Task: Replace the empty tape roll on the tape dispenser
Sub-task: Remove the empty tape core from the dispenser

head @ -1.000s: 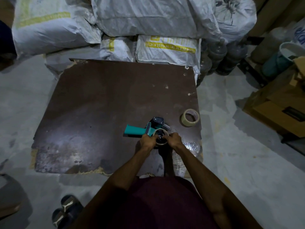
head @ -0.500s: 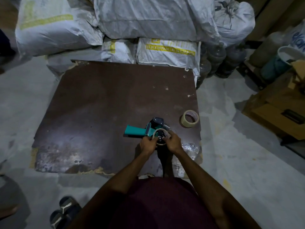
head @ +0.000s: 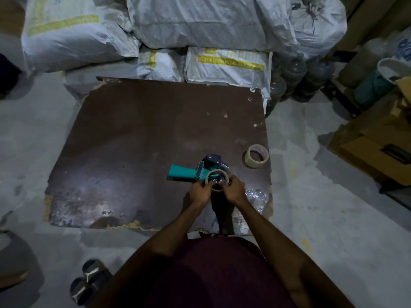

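A teal-handled tape dispenser (head: 195,171) is laid on its side near the front right of a worn brown board (head: 133,141), and the empty tape roll (head: 216,179) is seated on its hub, a thin pale ring around a dark wheel. The ring is pinched from both sides: the left hand (head: 200,192) is closed on its left edge and the right hand (head: 234,188) on its right edge, fingertips pressed to the rim. Whether the core has begun to lift off the hub cannot be told. Beyond the grip and off to its right, well apart, a fuller roll of tape (head: 255,156) stands on the board, judged to be the replacement. Just right of the right hand lies a crumpled clear plastic scrap (head: 255,194). The handle projects to the left of the grip. The core is likely light and fairly stiff but crushable, so it is best held at opposite points of its outer rim and drawn straight along the hub axis; a tilted pull could bind it. The dispenser itself, being light, may need to be steadied.
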`<move>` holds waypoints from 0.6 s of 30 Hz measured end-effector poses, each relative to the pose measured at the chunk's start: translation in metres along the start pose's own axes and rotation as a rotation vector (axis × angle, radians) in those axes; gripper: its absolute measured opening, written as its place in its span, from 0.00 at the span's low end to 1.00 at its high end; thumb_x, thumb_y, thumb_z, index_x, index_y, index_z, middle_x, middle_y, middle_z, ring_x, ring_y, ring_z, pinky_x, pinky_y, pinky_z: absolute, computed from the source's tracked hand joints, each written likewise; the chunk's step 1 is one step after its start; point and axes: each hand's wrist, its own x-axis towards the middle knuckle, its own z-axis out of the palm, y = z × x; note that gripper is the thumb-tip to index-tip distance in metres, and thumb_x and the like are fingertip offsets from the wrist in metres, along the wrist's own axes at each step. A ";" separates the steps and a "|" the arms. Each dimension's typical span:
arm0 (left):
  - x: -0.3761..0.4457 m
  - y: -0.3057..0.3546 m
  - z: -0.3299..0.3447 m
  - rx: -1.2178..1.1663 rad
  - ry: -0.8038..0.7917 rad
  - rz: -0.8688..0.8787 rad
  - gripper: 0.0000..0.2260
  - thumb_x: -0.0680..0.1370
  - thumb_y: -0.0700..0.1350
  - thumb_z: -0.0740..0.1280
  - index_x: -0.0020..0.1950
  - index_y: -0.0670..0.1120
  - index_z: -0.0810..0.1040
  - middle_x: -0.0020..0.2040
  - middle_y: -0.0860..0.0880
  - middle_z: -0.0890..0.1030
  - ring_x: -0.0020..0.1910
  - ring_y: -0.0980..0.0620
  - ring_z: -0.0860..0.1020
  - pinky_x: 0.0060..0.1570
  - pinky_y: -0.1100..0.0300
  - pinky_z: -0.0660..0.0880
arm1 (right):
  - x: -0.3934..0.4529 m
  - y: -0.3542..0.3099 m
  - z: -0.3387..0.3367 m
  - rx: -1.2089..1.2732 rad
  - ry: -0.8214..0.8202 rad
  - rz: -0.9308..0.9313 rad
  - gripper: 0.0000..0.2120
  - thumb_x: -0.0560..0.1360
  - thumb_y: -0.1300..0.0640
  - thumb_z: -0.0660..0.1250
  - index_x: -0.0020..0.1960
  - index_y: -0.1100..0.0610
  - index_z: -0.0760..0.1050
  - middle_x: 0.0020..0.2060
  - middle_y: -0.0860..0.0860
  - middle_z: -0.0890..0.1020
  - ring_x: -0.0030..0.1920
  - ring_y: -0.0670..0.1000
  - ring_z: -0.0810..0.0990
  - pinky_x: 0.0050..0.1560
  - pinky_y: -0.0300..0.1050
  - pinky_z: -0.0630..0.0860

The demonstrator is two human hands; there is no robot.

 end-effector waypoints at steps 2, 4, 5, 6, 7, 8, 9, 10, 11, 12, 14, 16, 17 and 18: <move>0.011 -0.011 0.003 -0.021 -0.002 -0.010 0.19 0.72 0.63 0.68 0.55 0.52 0.83 0.48 0.51 0.86 0.47 0.49 0.84 0.51 0.50 0.82 | 0.000 0.002 -0.002 -0.055 0.000 0.049 0.17 0.78 0.42 0.67 0.53 0.57 0.75 0.48 0.55 0.78 0.47 0.57 0.79 0.46 0.47 0.73; 0.037 -0.034 0.012 -0.026 0.019 0.002 0.26 0.64 0.68 0.65 0.54 0.54 0.83 0.46 0.51 0.86 0.45 0.48 0.85 0.50 0.45 0.84 | 0.000 0.005 -0.002 -0.103 -0.002 0.073 0.21 0.78 0.38 0.64 0.53 0.57 0.76 0.47 0.55 0.77 0.46 0.57 0.78 0.46 0.47 0.73; 0.042 -0.037 0.014 -0.031 0.018 0.012 0.27 0.64 0.68 0.65 0.55 0.55 0.83 0.46 0.51 0.86 0.45 0.47 0.85 0.50 0.44 0.84 | 0.000 0.006 -0.002 -0.108 -0.004 0.073 0.21 0.78 0.37 0.64 0.53 0.56 0.76 0.48 0.55 0.78 0.47 0.58 0.79 0.47 0.47 0.74; 0.043 -0.038 0.015 -0.029 0.017 0.012 0.26 0.64 0.67 0.65 0.56 0.54 0.82 0.47 0.50 0.86 0.45 0.46 0.85 0.50 0.43 0.84 | 0.001 0.007 -0.001 -0.101 -0.002 0.063 0.21 0.78 0.37 0.64 0.53 0.56 0.77 0.49 0.56 0.79 0.49 0.59 0.80 0.48 0.48 0.76; 0.030 -0.026 0.011 -0.041 0.013 0.019 0.25 0.67 0.65 0.67 0.58 0.54 0.82 0.48 0.49 0.86 0.46 0.45 0.85 0.50 0.43 0.84 | 0.001 0.007 -0.001 -0.076 0.007 0.044 0.20 0.78 0.39 0.65 0.55 0.56 0.77 0.51 0.57 0.81 0.51 0.59 0.81 0.50 0.49 0.77; 0.023 -0.021 0.009 -0.047 0.006 0.023 0.22 0.70 0.62 0.68 0.59 0.53 0.82 0.49 0.49 0.86 0.46 0.45 0.85 0.50 0.43 0.84 | 0.002 0.007 0.000 -0.034 0.017 0.018 0.19 0.78 0.42 0.67 0.59 0.55 0.77 0.53 0.57 0.83 0.54 0.59 0.82 0.52 0.49 0.78; 0.021 -0.019 0.009 -0.044 -0.001 0.024 0.18 0.73 0.58 0.69 0.60 0.53 0.81 0.50 0.48 0.86 0.47 0.44 0.85 0.51 0.43 0.84 | 0.001 0.006 -0.001 0.011 0.022 -0.017 0.18 0.78 0.46 0.68 0.63 0.55 0.77 0.55 0.57 0.84 0.56 0.59 0.82 0.54 0.49 0.78; 0.021 -0.019 0.009 -0.040 -0.002 0.028 0.15 0.76 0.55 0.69 0.60 0.52 0.81 0.50 0.47 0.86 0.47 0.44 0.85 0.51 0.43 0.84 | 0.001 0.004 -0.002 0.049 0.017 -0.063 0.19 0.77 0.51 0.69 0.67 0.53 0.76 0.55 0.56 0.85 0.56 0.57 0.83 0.56 0.48 0.78; 0.020 -0.018 0.008 -0.036 0.001 0.029 0.13 0.77 0.52 0.69 0.60 0.52 0.81 0.51 0.47 0.86 0.47 0.44 0.85 0.51 0.43 0.84 | 0.000 0.003 -0.002 0.068 0.004 -0.107 0.20 0.77 0.55 0.68 0.69 0.52 0.76 0.55 0.55 0.85 0.56 0.56 0.83 0.56 0.46 0.77; 0.025 -0.022 0.010 -0.032 0.008 0.028 0.10 0.78 0.50 0.69 0.59 0.52 0.81 0.51 0.46 0.86 0.48 0.44 0.85 0.51 0.43 0.84 | 0.000 0.002 -0.002 0.069 -0.010 -0.148 0.20 0.78 0.58 0.67 0.70 0.51 0.76 0.55 0.55 0.85 0.55 0.55 0.83 0.56 0.43 0.76; 0.034 -0.027 0.013 -0.024 0.010 0.036 0.07 0.78 0.48 0.69 0.55 0.54 0.80 0.50 0.46 0.86 0.48 0.44 0.85 0.51 0.42 0.84 | 0.002 0.001 -0.001 0.048 -0.017 -0.177 0.19 0.78 0.61 0.65 0.68 0.52 0.77 0.55 0.55 0.86 0.56 0.55 0.83 0.55 0.41 0.74; 0.038 -0.029 0.015 -0.013 0.028 0.045 0.05 0.76 0.47 0.69 0.51 0.55 0.80 0.48 0.45 0.86 0.46 0.43 0.85 0.50 0.43 0.84 | 0.006 0.002 0.001 0.046 -0.020 -0.160 0.17 0.78 0.61 0.65 0.66 0.53 0.78 0.55 0.56 0.86 0.56 0.56 0.83 0.55 0.41 0.73; 0.038 -0.027 0.015 -0.020 0.029 0.041 0.05 0.75 0.48 0.69 0.50 0.56 0.81 0.47 0.45 0.87 0.46 0.43 0.85 0.49 0.43 0.84 | 0.009 0.002 0.002 0.042 -0.024 -0.144 0.16 0.78 0.60 0.66 0.65 0.54 0.79 0.54 0.57 0.86 0.56 0.57 0.82 0.55 0.41 0.74; 0.045 -0.032 0.016 -0.020 0.030 0.035 0.05 0.74 0.49 0.69 0.48 0.58 0.81 0.47 0.46 0.87 0.45 0.44 0.85 0.49 0.43 0.84 | 0.012 0.003 0.002 0.038 -0.028 -0.119 0.15 0.78 0.59 0.66 0.64 0.55 0.80 0.54 0.57 0.86 0.56 0.57 0.83 0.55 0.43 0.74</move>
